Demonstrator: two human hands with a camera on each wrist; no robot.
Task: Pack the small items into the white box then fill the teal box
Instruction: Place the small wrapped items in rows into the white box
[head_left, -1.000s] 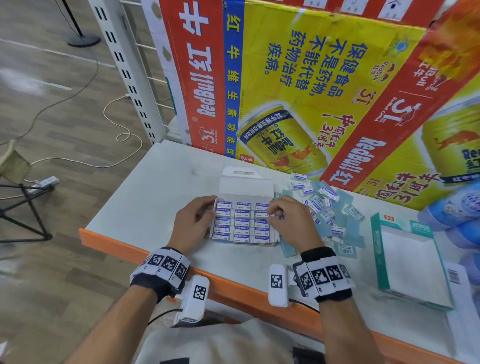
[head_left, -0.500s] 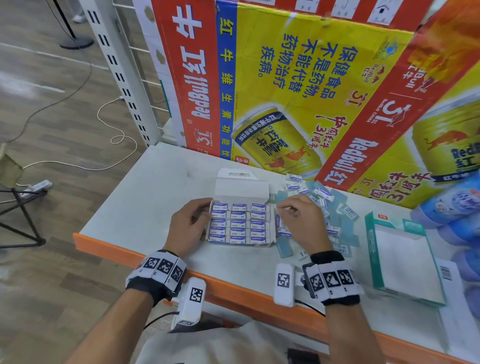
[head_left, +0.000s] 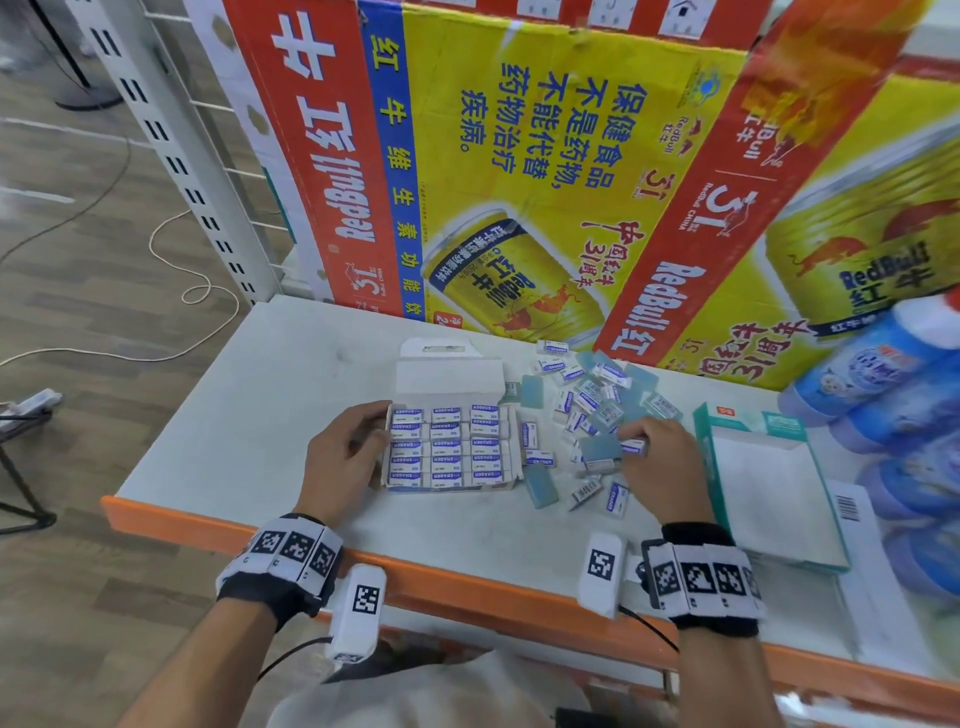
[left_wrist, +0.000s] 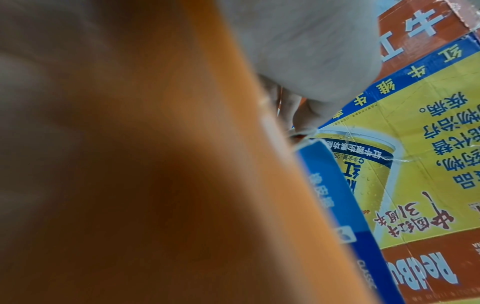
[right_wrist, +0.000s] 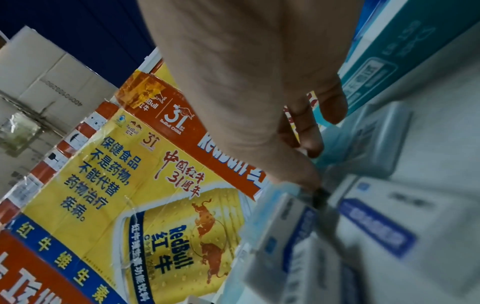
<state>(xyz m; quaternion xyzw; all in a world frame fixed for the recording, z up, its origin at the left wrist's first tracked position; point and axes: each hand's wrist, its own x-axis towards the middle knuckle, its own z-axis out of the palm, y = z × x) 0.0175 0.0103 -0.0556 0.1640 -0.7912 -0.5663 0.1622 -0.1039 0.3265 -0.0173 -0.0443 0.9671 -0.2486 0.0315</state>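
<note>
The white box (head_left: 447, 376) lies in the middle of the table with its lid flap folded back, and rows of small blue-labelled erasers (head_left: 447, 447) fill it. My left hand (head_left: 376, 444) grips its left wall; the left wrist view shows that hand (left_wrist: 311, 61) over the box's blue side (left_wrist: 335, 195). To the right of the box lies a loose pile of erasers (head_left: 592, 395). My right hand (head_left: 626, 441) is in that pile and pinches one eraser (head_left: 635, 447). The teal box (head_left: 782, 423) lies open at the far right with only white inside.
Red Bull cartons (head_left: 519, 182) stand as a wall along the back of the table. Blue-and-white packs (head_left: 883, 374) crowd the right end. The orange table edge (head_left: 415, 566) runs just in front of my wrists. A white shelf upright (head_left: 171, 145) stands at the back left.
My right hand has moved from the right edge of the white box out into the loose pile and has pinched an eraser. My left hand has stayed on the box.
</note>
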